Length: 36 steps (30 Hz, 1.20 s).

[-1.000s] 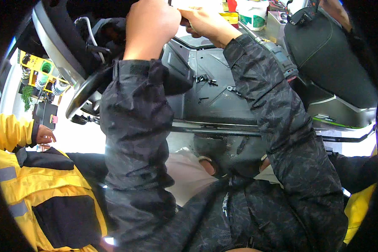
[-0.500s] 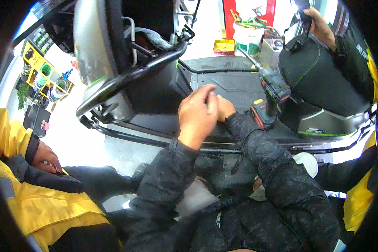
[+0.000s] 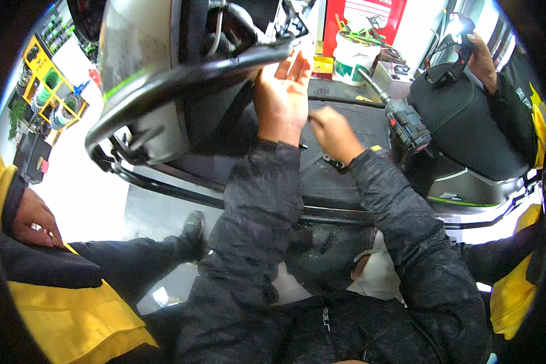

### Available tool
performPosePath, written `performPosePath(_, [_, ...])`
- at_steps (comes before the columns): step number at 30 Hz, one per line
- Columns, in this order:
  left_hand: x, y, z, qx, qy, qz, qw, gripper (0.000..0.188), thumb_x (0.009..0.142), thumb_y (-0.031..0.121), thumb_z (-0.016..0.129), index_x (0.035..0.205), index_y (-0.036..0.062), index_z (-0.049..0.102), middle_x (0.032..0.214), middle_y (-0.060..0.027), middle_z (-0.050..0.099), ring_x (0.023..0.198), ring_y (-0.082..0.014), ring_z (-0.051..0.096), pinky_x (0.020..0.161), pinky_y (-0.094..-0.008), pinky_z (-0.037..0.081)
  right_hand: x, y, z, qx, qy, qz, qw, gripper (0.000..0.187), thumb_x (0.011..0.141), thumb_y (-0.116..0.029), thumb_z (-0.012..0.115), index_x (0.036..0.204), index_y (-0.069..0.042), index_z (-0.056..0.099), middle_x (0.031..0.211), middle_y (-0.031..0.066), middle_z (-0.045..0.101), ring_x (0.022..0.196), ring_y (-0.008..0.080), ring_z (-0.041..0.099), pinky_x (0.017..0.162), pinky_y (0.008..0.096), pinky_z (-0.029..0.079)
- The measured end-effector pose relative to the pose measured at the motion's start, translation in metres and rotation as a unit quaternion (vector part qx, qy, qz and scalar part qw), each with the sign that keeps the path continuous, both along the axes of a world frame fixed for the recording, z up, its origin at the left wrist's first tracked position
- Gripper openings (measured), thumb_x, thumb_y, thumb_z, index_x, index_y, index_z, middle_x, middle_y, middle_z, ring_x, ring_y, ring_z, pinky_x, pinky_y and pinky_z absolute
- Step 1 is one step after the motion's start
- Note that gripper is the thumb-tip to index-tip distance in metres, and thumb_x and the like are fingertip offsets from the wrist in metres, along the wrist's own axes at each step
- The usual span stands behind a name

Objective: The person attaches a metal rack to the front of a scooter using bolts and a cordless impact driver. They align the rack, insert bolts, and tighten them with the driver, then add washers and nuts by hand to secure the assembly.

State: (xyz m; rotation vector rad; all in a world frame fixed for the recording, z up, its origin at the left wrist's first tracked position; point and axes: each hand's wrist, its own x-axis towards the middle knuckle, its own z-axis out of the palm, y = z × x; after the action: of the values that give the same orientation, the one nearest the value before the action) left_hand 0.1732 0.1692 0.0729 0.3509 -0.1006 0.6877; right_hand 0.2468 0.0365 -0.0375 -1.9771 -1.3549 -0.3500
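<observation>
My left hand (image 3: 283,100) is raised palm up over the footwell, its fingers stretched out and apart. Its fingertips are close to the end of the thick black tubular bar (image 3: 182,88); I cannot tell whether they touch it. Lower and to the right, my right hand (image 3: 335,136) hangs above the dark floorboard (image 3: 352,185) with its fingers curled together. Whatever they hold, if anything, is hidden. Several small dark metal parts (image 3: 330,161) lie beneath that hand. A cordless impact driver (image 3: 409,124) with a long socket leans beside the black seat (image 3: 446,103).
At right a co-worker's hand (image 3: 482,64) holds a lit headlamp (image 3: 461,30) over the seat. Another person in a yellow and black jacket (image 3: 73,315) is close on my left. A white bucket of tools (image 3: 353,57) stands behind the vehicle; a yellow shelf (image 3: 51,85) is far left.
My hands have moved apart: the left has risen and turned palm up toward the bar, the right has shifted right. My view has shifted, and the headlamp's light now shows.
</observation>
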Motion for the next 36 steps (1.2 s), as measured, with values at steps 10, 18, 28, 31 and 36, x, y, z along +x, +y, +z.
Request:
performPosePath(10, [0.015,0.009,-0.019,0.03,-0.107,-0.016,0.994,0.03,0.106,0.029,0.061,0.12,0.0024,0.065,0.113,-0.0096,0.066,0.104,-0.0226,0.067,0.092,-0.0379,0.059,-0.005,0.01,0.128,0.245,0.339,0.11,0.902,0.037,0.104,-0.018,0.071,0.132,0.005,0.063,0.107,0.0109,0.075,0.093,0.0212,0.073,0.084,0.036,0.059])
performPosePath(18, [0.017,0.013,-0.03,0.038,-0.108,-0.004,0.993,0.032,0.107,0.03,0.06,0.123,0.0022,0.064,0.115,-0.0094,0.067,0.105,-0.0215,0.067,0.092,-0.0363,0.058,-0.012,0.04,0.127,0.267,0.355,0.13,0.886,0.032,0.103,-0.015,0.073,0.125,0.007,0.069,0.104,0.0086,0.076,0.087,0.0129,0.071,0.08,0.0268,0.057])
performPosePath(28, [0.023,0.017,-0.033,0.036,-0.113,0.016,0.993,0.035,0.107,0.03,0.059,0.126,0.0019,0.064,0.116,-0.0092,0.067,0.106,-0.02,0.068,0.091,-0.0343,0.057,0.029,0.052,0.1,0.278,0.337,0.189,0.879,0.024,0.104,-0.013,0.069,0.124,0.001,0.072,0.113,0.0128,0.077,0.102,0.0206,0.075,0.097,0.0345,0.06])
performPosePath(31, [0.022,0.018,-0.035,0.04,-0.109,0.019,0.993,0.035,0.107,0.03,0.059,0.127,0.0018,0.064,0.117,-0.0091,0.068,0.106,-0.0196,0.068,0.091,-0.0337,0.056,0.037,0.057,0.095,0.285,0.335,0.211,0.873,0.023,0.104,-0.012,0.068,0.123,0.001,0.072,0.113,0.0126,0.077,0.101,0.0204,0.075,0.096,0.0343,0.06])
performPosePath(36, [0.026,0.017,-0.036,0.049,-0.099,0.029,0.993,0.037,0.107,0.031,0.059,0.129,0.0017,0.064,0.118,-0.009,0.068,0.106,-0.0188,0.068,0.091,-0.0328,0.056,0.047,0.064,0.092,0.275,0.362,0.199,0.868,0.025,0.104,-0.013,0.07,0.124,0.001,0.072,0.114,0.0126,0.077,0.103,0.0212,0.075,0.096,0.0347,0.061])
